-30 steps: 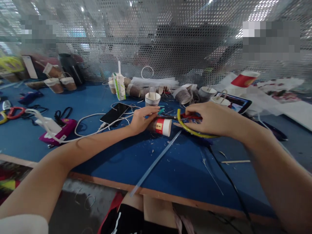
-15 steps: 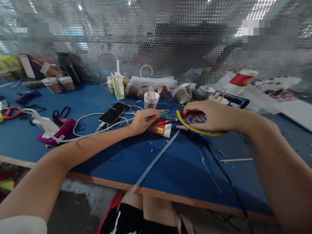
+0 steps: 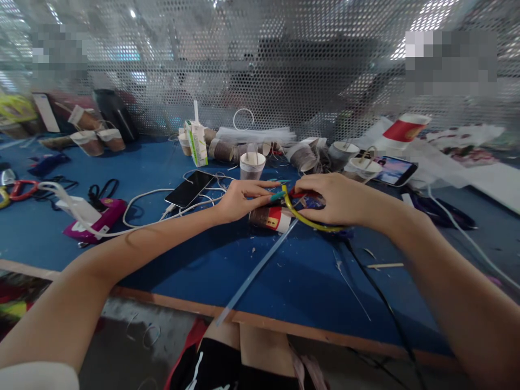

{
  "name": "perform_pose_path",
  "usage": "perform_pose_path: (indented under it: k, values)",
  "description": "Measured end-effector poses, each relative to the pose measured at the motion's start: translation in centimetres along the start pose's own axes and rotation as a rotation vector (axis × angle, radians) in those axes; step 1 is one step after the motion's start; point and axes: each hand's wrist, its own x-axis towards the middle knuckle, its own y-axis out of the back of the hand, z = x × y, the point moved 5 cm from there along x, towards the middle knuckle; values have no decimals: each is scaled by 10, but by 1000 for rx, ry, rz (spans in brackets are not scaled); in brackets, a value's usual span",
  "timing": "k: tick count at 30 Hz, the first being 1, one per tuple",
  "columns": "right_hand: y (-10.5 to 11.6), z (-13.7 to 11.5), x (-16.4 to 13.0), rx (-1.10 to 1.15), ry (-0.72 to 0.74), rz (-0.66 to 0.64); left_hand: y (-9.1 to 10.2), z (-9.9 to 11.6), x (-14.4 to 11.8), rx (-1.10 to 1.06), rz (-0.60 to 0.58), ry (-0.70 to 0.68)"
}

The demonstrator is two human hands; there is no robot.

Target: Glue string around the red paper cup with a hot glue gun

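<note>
My left hand (image 3: 241, 200) reaches over the middle of the table, its long teal nails meeting the tool's tip. Thumb and fingers are drawn together; what they pinch is too small to make out. My right hand (image 3: 341, 197) is closed around pliers (image 3: 314, 225) with yellow and red handles; their jaws are mostly hidden by the fingers. Just below both hands a brown paper cup (image 3: 264, 218) with a red band lies on its side. A long translucent glue stick (image 3: 260, 271) slants from it towards the front edge. A blue tool (image 3: 347, 234) with a black cord lies partly under my right hand.
A white cup (image 3: 252, 167) stands behind my hands, near a phone (image 3: 189, 189) with white cables. More cups and a carton (image 3: 197, 143) line the perforated metal screen (image 3: 260, 70). A purple item (image 3: 95, 221) lies left; a lit phone (image 3: 394, 169) leans right.
My right hand has moved left with the pliers, closer to my left fingers. The pliers' dark jaws, visible before, are now mostly covered. The fallen cup has shifted slightly.
</note>
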Motion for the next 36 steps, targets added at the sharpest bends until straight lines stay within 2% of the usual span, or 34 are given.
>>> perform_pose_path:
  k: [5,12,22,24,30,36]
  values:
    - [-7,1,-1,36,50,32,0,-8,-2,-76,66,58]
    - [-18,5,-2,82,50,71,-1,-7,-8,0,128,-34]
    - [-21,6,-4,110,86,84,0,-2,-3,-44,79,45]
    - [-21,3,-3,111,88,97,-1,2,-4,-33,112,20]
    - [-27,-6,-2,113,42,86,-2,11,-12,114,316,-133]
    - [-33,-10,-1,-50,-148,54,-2,10,-18,360,356,-254]
